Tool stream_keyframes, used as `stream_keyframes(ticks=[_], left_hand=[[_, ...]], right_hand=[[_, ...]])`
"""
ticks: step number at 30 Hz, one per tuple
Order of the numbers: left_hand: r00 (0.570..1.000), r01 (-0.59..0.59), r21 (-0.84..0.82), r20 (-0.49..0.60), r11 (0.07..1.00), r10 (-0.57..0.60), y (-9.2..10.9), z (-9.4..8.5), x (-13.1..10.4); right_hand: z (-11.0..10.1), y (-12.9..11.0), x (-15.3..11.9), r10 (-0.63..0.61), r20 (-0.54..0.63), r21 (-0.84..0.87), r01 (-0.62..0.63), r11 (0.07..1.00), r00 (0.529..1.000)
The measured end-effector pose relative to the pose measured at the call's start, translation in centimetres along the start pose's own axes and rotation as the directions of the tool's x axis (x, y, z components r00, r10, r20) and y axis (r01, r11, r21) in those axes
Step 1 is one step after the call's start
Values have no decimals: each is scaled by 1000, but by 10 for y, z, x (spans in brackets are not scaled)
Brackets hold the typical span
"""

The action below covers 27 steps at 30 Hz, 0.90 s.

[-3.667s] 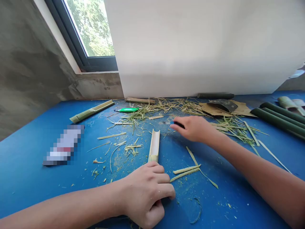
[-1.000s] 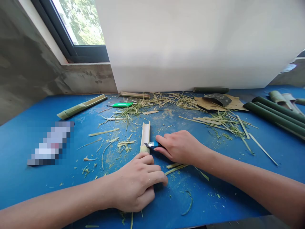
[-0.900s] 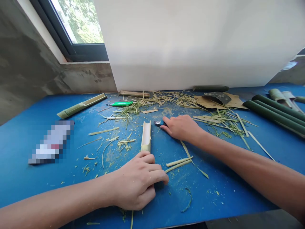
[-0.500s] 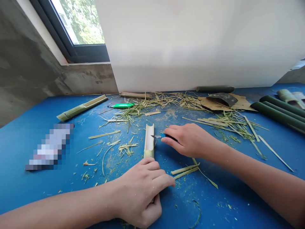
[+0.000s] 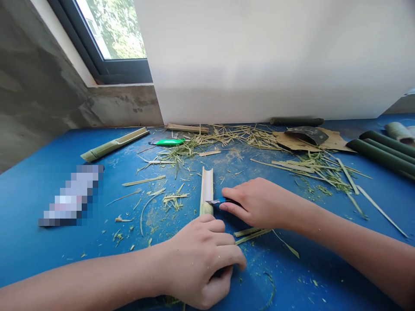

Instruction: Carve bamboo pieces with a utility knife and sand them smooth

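Observation:
A split bamboo piece points away from me on the blue table, its pale hollow facing up. My left hand is closed over its near part and hides most of that end. My right hand grips a craft knife with a blue section behind the blade. The blade tip lies over the bamboo's hollow, close in front of my left fingers; whether it touches is hard to tell. Thin bamboo strips lie beneath my right wrist.
Shavings are heaped along the back, near cardboard. A green-handled knife and another cut bamboo piece lie at left, beside a blurred-out item. Dark green bamboo lengths rest at right. A white board stands behind.
My right hand has drawn the knife blade nearer along the bamboo, from its far part towards my left hand. My left hand keeps its hold; the view has shifted slightly.

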State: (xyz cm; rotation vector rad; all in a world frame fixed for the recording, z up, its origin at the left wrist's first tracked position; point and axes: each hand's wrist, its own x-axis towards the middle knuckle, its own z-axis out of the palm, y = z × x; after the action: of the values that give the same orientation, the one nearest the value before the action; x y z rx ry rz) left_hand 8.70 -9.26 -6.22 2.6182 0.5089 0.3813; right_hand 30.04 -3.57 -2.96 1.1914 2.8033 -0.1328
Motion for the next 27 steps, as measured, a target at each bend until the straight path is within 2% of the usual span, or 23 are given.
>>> stream_keyframes(ticks=[3, 7, 11, 14, 17, 19, 21, 24, 27], left_hand=[[998, 60, -40, 30, 997, -58, 2, -2, -1], [995, 77, -46, 72, 996, -74, 4, -4, 0], [996, 78, -40, 50, 996, -76, 5, -2, 0], [995, 95, -61, 26, 994, -94, 5, -1, -2], [994, 112, -81, 28, 990, -110, 5, -1, -3], [993, 113, -88, 28, 990, -111, 5, -1, -3], [994, 109, -86, 15, 990, -108, 6, 0, -3], [997, 79, -58, -1, 995, -79, 5, 1, -3], [999, 38, -22, 6, 999, -38, 2, 0, -3]], right_hand=[[0, 1, 1, 10, 16, -26, -9, 1000, 1000], [4, 2, 0, -4, -22, -71, 3, 997, 1000], [15, -1, -3, -14, -106, -119, 1, 993, 994], [21, 1, 0, -36, -126, -157, 16, 987, 991], [21, 16, 15, 81, -142, -219, -111, 969, 987], [16, 29, 25, 239, -159, -257, -274, 927, 958], [10, 40, 29, 313, -204, -274, -361, 891, 928], [2, 43, 25, 320, -292, -256, -396, 882, 901], [-2, 42, 17, 297, -319, -226, -377, 898, 900]])
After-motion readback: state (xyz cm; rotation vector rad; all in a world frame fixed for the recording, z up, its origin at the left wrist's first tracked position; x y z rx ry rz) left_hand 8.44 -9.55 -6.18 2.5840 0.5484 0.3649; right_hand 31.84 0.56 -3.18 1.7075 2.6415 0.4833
